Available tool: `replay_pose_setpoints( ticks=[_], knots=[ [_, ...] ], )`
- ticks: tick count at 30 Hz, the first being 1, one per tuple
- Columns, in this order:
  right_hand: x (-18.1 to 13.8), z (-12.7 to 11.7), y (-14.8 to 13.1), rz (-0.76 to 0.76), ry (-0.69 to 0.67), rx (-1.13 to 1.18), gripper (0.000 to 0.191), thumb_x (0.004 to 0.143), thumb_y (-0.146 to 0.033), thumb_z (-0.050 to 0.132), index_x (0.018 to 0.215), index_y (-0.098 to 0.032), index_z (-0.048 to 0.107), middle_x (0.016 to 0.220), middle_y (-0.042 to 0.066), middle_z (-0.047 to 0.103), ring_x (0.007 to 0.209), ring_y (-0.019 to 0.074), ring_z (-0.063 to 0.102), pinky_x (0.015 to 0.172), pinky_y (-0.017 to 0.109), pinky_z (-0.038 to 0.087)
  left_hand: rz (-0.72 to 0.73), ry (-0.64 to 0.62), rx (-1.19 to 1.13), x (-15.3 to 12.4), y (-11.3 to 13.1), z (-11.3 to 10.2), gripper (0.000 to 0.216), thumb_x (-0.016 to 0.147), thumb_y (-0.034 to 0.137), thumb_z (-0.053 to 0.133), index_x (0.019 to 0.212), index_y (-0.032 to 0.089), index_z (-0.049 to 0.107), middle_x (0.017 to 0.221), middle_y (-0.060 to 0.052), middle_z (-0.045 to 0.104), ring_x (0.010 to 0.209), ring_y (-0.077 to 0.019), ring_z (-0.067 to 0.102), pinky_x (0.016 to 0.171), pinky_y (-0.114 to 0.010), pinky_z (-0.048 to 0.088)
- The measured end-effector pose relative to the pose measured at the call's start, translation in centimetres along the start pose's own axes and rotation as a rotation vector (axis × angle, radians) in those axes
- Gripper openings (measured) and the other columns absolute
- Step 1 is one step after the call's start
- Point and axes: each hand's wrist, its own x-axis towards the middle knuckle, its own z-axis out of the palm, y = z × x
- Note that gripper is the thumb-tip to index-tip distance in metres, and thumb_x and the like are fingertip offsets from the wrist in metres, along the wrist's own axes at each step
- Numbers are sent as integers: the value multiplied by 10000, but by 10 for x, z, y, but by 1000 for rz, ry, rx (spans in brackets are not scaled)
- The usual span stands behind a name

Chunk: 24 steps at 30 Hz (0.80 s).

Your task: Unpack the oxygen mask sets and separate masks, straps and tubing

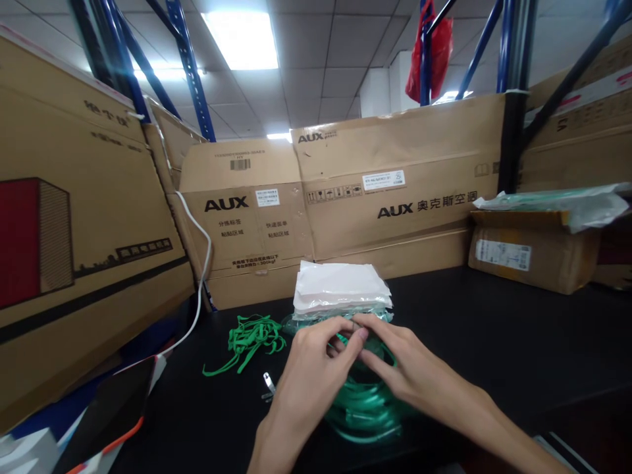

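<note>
My left hand (310,372) and my right hand (395,365) meet at the fingertips over a coil of clear green tubing (363,408) on the black table (494,342). Both hands pinch a small part of the tubing between thumb and fingers; what exactly they grip is too small to make out. Just behind the fingertips lies a stack of white flat packets (340,286). A bundle of green elastic straps (249,339) lies to the left. A small metal clip (268,383) rests beside my left wrist.
Large AUX cardboard boxes (395,191) wall in the back and left. A smaller carton (528,250) holding plastic-wrapped green items stands at the right. A white cable (200,263) hangs at the left. A dark phone or tablet (111,415) lies at the lower left.
</note>
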Motion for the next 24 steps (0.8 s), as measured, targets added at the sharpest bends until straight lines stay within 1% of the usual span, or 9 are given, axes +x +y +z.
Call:
replay_pose_setpoints(
  ticks=[6,9,11,13,15,17,20,22,24],
  knots=[
    [3,-2,0,-72,13,28,347,989,-353,566,1325,-267,552,1299,83,668,1174,266,655,986,433,555,-2,8,61,1,0,0,251,933,374,589,767,235,716,678,21,677,582,-163,563,589,-279,415],
    [5,-5,-5,-55,-7,77,280,978,-325,586,1253,-267,576,1181,58,702,1071,239,688,915,389,570,16,9,97,1,-2,2,290,946,379,565,727,235,687,649,25,644,587,-163,550,589,-281,400],
    [6,-7,-7,-37,-27,103,202,972,-309,592,1167,-259,598,1105,43,709,995,223,700,851,354,577,27,8,122,1,-4,3,325,959,384,544,696,229,655,619,30,601,578,-157,521,580,-277,386],
    [7,-7,-8,-26,-37,111,139,963,-298,601,1093,-250,608,1046,34,712,967,221,701,815,333,575,42,4,141,1,-5,4,353,972,382,523,676,220,627,605,32,571,572,-151,494,574,-272,373],
    [7,-7,-8,-28,-34,109,118,954,-300,615,1058,-245,618,999,26,714,968,226,701,813,327,569,59,-6,148,1,-5,5,360,983,372,513,677,213,616,614,33,571,579,-146,488,578,-268,367],
    [8,-7,-6,-40,-32,108,122,956,-312,618,1056,-244,631,984,22,720,955,224,706,816,325,565,78,-24,146,1,-5,4,369,997,362,497,682,206,610,632,31,582,592,-144,493,590,-265,369],
    [8,-7,-3,-56,-34,116,157,957,-322,622,1090,-245,656,1023,28,734,941,223,713,812,328,565,111,-51,138,1,-6,5,402,1025,375,455,697,201,608,660,23,599,616,-147,512,616,-265,378],
    [8,-7,-2,-58,-44,119,216,952,-325,634,1154,-255,660,1067,34,739,970,231,714,835,343,568,126,-53,137,1,-6,6,424,1037,394,433,705,199,610,678,16,618,629,-150,531,629,-266,383],
    [7,-8,-1,-62,-52,114,305,948,-340,645,1246,-278,641,1139,38,733,1031,239,705,892,368,565,135,-46,156,0,-7,6,454,1043,404,415,684,199,601,672,13,624,620,-152,537,621,-267,380]
  ],
)
